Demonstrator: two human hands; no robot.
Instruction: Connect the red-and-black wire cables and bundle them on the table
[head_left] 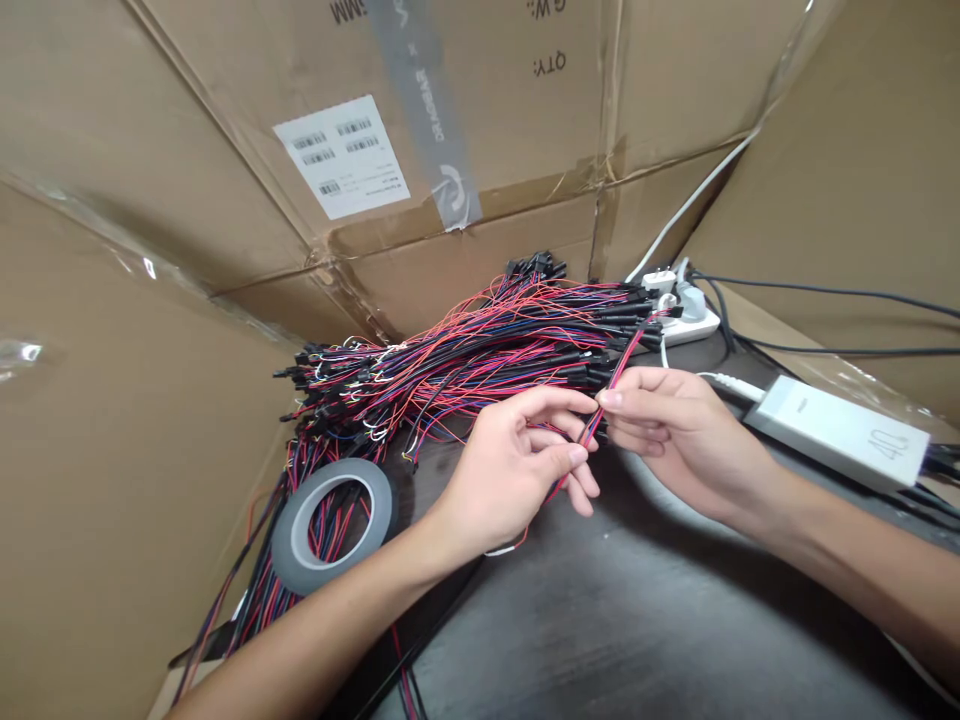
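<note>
Between my two hands runs a thin bundle of red, blue and black wires [627, 354], its black connector end pointing up to the right. My left hand [529, 450] pinches the bundle between thumb and fingers, with the other fingers loosely curled. Close beside it, my right hand [660, 415] grips the same bundle higher up between thumb and forefinger. The lower end of the bundle passes behind my left hand, where a white wire tip shows. Behind both hands lies a large pile of similar wire harnesses [465, 350].
A roll of grey tape [283, 540] rests on more wires at the left. White power strip [694, 325] and plugs stand at the back right, near a white power adapter [844, 430] with cables. Cardboard walls [495, 110] enclose the dark table [600, 620].
</note>
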